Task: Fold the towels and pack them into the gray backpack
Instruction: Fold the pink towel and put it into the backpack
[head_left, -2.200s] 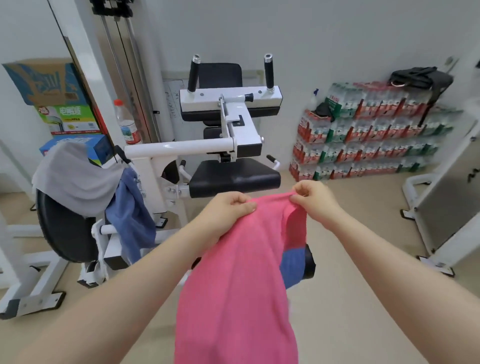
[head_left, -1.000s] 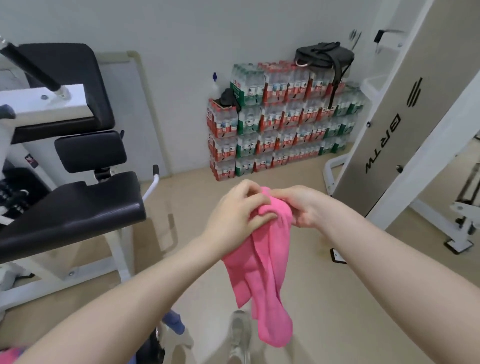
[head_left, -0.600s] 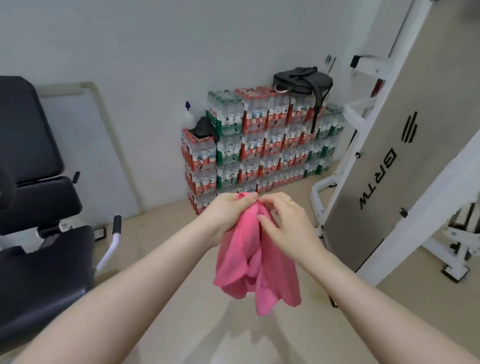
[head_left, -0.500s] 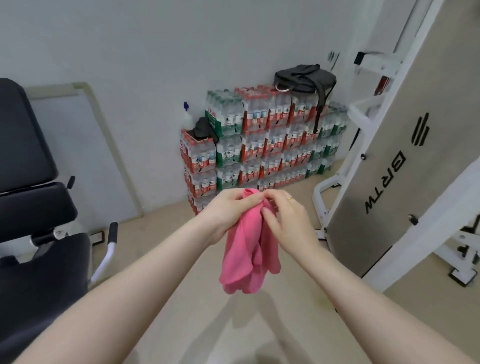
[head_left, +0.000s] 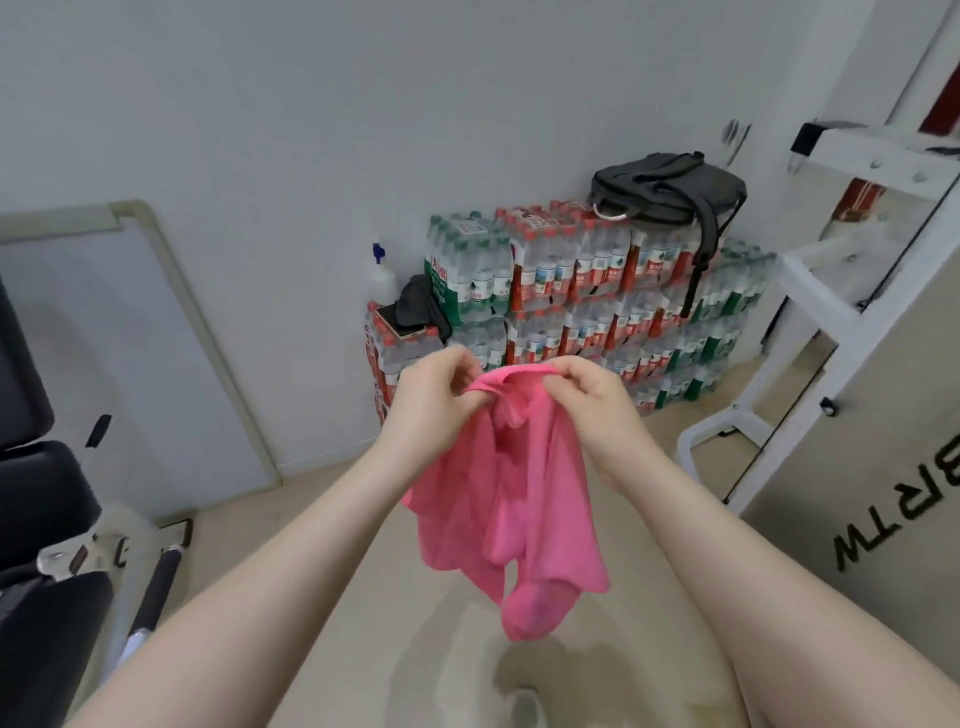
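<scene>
Two hands, left (head_left: 431, 400) and right (head_left: 592, 402), pinch one pink towel (head_left: 511, 499) by its top edge with curled fingers; one gray backpack (head_left: 670, 187) sits far right atop stacked water bottles (head_left: 571, 291).

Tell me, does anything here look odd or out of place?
The gray backpack sits atop stacked water-bottle packs, one strap dangling down. The pink towel, pinched by both hands, hangs bunched, not neatly folded.

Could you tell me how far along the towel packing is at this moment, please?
Nothing looks packed yet: the gray backpack sits on the stacked water bottle packs, apart from the hands. In hand: the left hand and right hand pinch the pink towel by its top edge; it hangs bunched, not neatly folded. Left: finishing the fold and packing it.
</scene>
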